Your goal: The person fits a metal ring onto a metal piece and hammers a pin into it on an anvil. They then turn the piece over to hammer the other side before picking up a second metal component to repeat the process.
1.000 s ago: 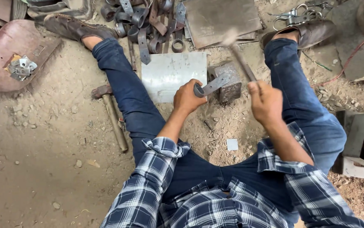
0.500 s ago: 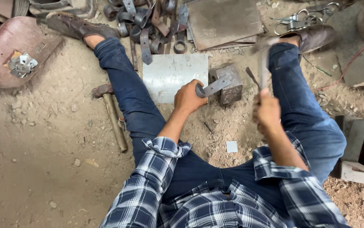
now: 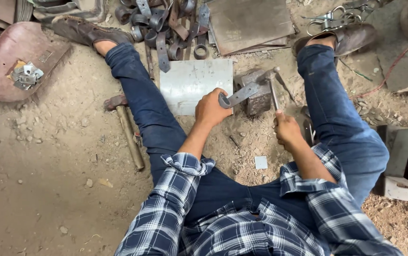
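Left hand (image 3: 212, 108) gripping flat grey metal strap (image 3: 240, 94), right hand (image 3: 286, 130) on hammer (image 3: 272, 85)

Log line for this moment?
left hand: holds strap on block | right hand: hammer down on strap

Strap's (image 3: 240, 94) rolled end partly inside left-hand fingers (image 3: 219, 100); hammer head (image 3: 273, 74) blurred.
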